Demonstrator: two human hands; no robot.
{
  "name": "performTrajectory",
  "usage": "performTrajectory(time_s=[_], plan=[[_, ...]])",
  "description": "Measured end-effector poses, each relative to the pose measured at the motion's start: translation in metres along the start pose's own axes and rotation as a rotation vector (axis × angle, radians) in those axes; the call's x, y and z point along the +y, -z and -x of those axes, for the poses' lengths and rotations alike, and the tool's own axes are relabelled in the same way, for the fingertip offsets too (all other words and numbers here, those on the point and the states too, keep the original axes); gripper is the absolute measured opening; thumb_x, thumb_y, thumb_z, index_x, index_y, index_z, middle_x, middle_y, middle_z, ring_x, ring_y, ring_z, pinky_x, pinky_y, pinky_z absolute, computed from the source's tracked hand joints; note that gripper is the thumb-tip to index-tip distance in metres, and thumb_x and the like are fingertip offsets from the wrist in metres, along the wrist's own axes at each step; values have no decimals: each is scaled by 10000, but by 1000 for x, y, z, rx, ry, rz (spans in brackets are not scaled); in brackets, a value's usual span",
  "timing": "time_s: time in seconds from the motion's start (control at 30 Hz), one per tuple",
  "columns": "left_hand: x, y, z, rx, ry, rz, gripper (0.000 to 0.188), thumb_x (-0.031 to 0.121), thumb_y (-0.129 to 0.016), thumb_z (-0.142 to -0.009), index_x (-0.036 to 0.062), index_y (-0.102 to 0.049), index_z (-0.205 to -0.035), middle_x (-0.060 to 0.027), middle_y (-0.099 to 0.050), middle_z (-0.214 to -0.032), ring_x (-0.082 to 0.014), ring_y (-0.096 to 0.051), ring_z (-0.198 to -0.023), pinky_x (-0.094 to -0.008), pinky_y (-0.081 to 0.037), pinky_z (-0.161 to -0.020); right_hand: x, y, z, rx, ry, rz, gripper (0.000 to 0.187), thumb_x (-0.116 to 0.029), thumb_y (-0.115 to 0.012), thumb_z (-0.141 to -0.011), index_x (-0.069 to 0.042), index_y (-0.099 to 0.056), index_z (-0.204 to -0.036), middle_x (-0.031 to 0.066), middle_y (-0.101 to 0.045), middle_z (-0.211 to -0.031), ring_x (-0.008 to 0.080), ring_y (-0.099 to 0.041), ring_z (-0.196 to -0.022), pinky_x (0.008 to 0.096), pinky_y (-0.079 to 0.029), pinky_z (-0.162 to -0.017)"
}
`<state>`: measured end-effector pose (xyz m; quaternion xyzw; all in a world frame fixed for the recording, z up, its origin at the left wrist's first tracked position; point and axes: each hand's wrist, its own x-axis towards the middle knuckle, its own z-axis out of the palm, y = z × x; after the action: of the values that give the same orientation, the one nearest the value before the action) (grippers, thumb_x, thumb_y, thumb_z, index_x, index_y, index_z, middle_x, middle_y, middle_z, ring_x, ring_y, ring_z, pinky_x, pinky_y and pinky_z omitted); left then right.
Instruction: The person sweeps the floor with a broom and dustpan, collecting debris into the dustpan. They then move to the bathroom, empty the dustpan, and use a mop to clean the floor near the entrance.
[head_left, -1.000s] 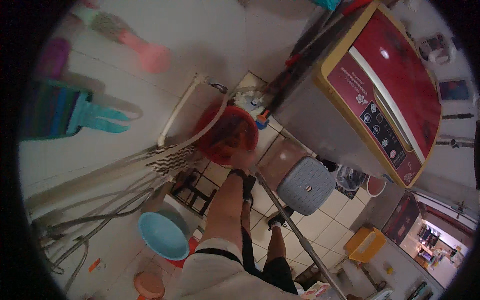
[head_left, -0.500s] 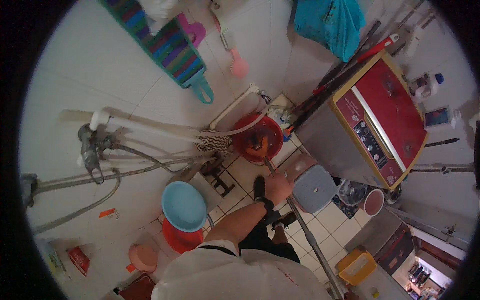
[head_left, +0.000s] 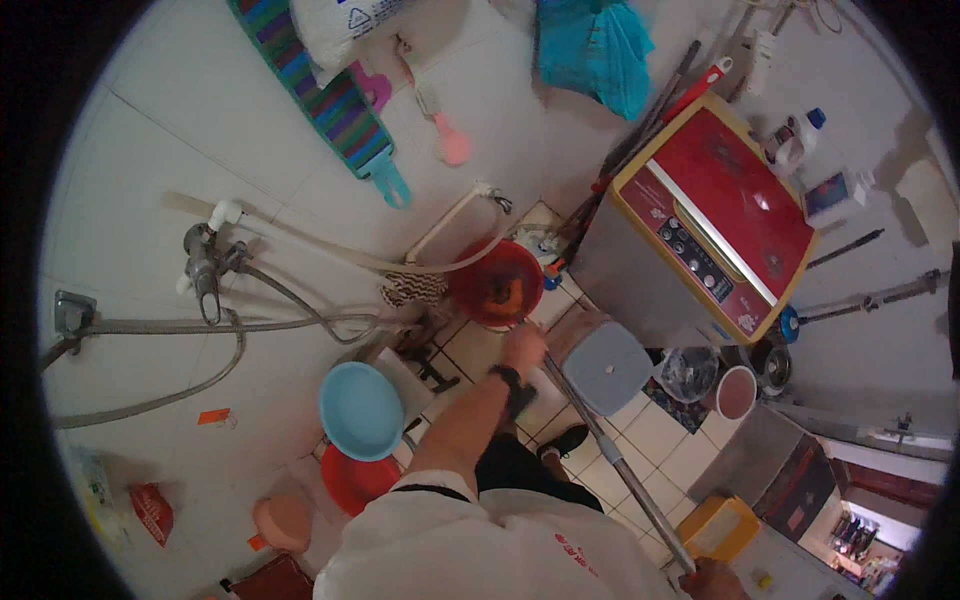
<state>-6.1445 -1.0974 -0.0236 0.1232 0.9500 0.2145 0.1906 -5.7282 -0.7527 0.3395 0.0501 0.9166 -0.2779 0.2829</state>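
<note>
My left hand [head_left: 525, 347], with a dark band at its wrist, is closed round the lower part of a mop's metal pole [head_left: 612, 457], just short of the red bucket [head_left: 462, 282]. Down in that bucket lies the mop's orange head [head_left: 507, 298]; its lower details are too dark to make out. At the lower right, my right hand [head_left: 715, 580] grips the upper end of the same pole. The pole slants from the bucket across the tiled floor, passing beside a grey-topped stool [head_left: 606, 368].
A red-topped washing machine [head_left: 735, 190] stands at the right. On the left are a light blue basin [head_left: 361, 411] above a red basin [head_left: 350, 478], and a wall tap [head_left: 205, 270] with hoses. A yellow basin [head_left: 722, 530] and a pink bucket [head_left: 736, 392] sit at the right.
My left hand has moved closer to the red bucket. The pole's orange lower section, visible earlier, is now mostly down in the bucket or behind the hand. More of my right hand shows.
</note>
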Motion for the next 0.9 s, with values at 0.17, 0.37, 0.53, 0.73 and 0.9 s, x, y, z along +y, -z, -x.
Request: performTrajectory(time_s=[0.17, 0.37, 0.53, 0.73, 0.9], plan=[[-13, 8, -17, -16, 65, 65, 371, 337, -543, -945, -8, -681, -955, -182, -703, -1003, -379, -668, -956, -514, -524, -786, 24, -2, 19, -99, -91, -2, 266, -243, -648, -876, -15, -544, -788, 163, -487, -637, 352, -499, -614, 479, -398, -563], [85, -10, 36, -40, 196, 61, 423, 401, -565, -919, -3, -688, -939, -222, -695, -988, -380, -657, -974, -508, -480, -863, 6, 8, 22, -106, -225, -157, 256, -271, -661, -870, -47, -538, -845, 141, -512, -760, 306, -504, -700, 474, -395, -656], [122, -25, 81, -91, 88, -96, 495, 449, -567, -896, -33, -672, -942, -226, -695, -983, -367, -656, -961, -491, -450, -905, -7, 13, 11, -387, -381, -24, 328, -344, -682, -847, -64, -583, -985, 133, -630, -963, 300, -600, -876, 458, -450, -826], [136, -34, 87, -43, 133, -6, 523, 442, -590, -897, -59, -638, -1039, -210, -692, -959, -380, -653, -927, -497, -437, -912, 4, 17, 8, -399, -550, 47, 384, -350, -678, -804, 28, -696, -864, 271, -656, -850, 415, -653, -839, 480, -515, -768], [146, -31, 95, -207, 122, -101, 539, 445, -596, -893, -59, -630, -1082, -216, -689, -1010, -376, -647, -981, -489, -423, -928, 14, 19, 13, -370, -399, 18, 379, -342, -670, -812, 27, -696, -897, 268, -650, -803, 413, -657, -814, 471, -518, -752]])
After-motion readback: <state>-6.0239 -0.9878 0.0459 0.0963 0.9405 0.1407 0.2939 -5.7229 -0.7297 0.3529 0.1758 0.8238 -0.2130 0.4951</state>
